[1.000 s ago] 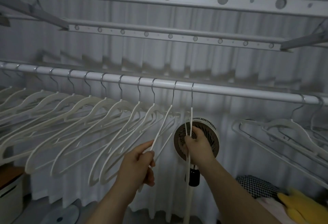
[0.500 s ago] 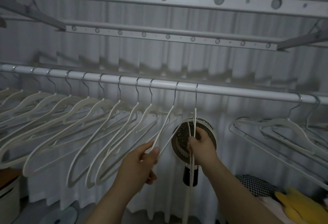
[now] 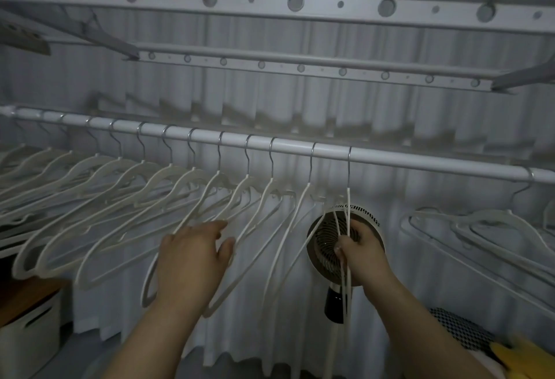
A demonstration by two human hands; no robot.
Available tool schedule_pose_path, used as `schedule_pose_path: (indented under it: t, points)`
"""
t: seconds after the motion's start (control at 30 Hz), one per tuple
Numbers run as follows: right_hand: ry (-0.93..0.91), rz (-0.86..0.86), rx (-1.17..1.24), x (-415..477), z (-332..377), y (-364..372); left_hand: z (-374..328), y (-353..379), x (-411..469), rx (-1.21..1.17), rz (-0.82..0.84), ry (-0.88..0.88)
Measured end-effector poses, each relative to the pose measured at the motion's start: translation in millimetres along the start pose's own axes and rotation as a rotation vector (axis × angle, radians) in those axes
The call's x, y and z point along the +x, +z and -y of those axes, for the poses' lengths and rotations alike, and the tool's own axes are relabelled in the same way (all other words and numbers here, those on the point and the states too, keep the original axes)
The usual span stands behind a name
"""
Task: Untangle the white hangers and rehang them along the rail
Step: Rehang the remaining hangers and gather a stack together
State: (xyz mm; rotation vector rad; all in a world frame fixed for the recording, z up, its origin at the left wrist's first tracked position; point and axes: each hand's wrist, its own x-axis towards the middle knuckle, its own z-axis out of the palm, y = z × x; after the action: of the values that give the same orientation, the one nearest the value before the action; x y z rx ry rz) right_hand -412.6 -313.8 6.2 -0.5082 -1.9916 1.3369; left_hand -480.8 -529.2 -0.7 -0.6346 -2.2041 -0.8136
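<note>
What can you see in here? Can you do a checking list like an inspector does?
Surface: no table seen; work hangs on the white rail.
Job's things: row of white hangers hooked along the rail; end hanger hooked on too; bunched hangers overlap at the right.
Clutter: round fan behind the end hanger; white bin lower left; yellow thing and checked thing lower right.
Grips: left hand relaxed, fingers among the row's arms; right hand grips the end hanger.
Cables: nothing seen.
Surroundings: pleated white curtain behind; holed rack bars overhead.
</note>
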Motion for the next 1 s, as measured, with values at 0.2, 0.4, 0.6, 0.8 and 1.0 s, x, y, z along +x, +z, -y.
schedule_pose_path:
  t: [0.2, 0.4, 0.6, 0.8, 1.0]
  points:
    - [0.002, 0.000, -0.024, 0.1, -1.9, -0.9, -4.6, 7.0, -3.4, 0.133, 0.162, -0.012]
    - [0.003, 0.001, -0.027, -2.7, 0.3, -1.1, -2.6, 17.0, -11.5, 0.226, 0.267, -0.044]
    - [0.000, -0.002, -0.012, -4.8, 1.7, -3.4, -7.7, 15.8, -15.3, 0.080, 0.180, -0.055]
    - [0.005, 0.012, -0.004, -7.5, 3.9, -8.1, -13.1, 18.0, -17.9, -0.090, 0.105, -0.054]
    - [0.034, 0.000, 0.003, -7.9, 5.7, -12.3, -20.7, 18.4, -19.2, -0.111, 0.165, 0.102]
